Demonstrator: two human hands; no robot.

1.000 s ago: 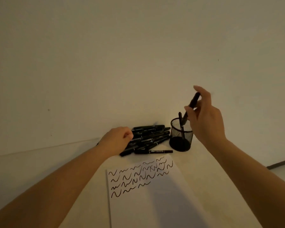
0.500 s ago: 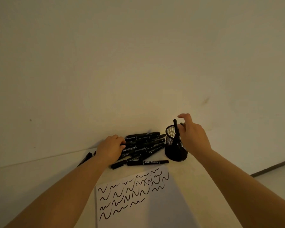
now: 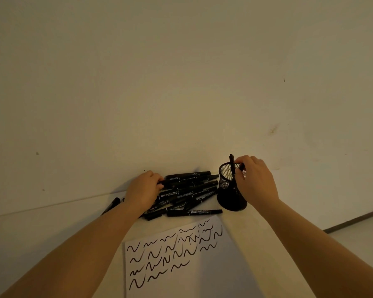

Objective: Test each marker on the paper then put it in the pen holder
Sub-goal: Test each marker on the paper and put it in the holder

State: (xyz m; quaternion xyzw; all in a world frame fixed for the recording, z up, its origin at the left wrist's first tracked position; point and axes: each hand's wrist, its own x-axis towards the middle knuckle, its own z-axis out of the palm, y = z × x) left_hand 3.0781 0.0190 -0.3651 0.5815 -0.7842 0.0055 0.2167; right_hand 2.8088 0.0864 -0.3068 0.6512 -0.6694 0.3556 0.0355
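marker (image 3: 232, 168) upright in mesh pen holder (image 3: 232, 191), tip end above rim. right hand (image 3: 255, 179) at rim, grip curled, fingertips apparently pinching the marker. left hand (image 3: 145, 189) curled on pile of markers (image 3: 190, 191) beside holder. scribbled paper (image 3: 181, 259) nearer on counter (image 3: 267, 229). risk: light holder tipping if nudged during withdrawal.

Bare table lies right of the pen holder (image 3: 228, 190); the marker pile (image 3: 187, 190) crowds its left.

Both my forearms extend forward. My left hand (image 3: 143, 188) lies palm down, fingers curled; my right hand (image 3: 255, 179) has curled fingertips.
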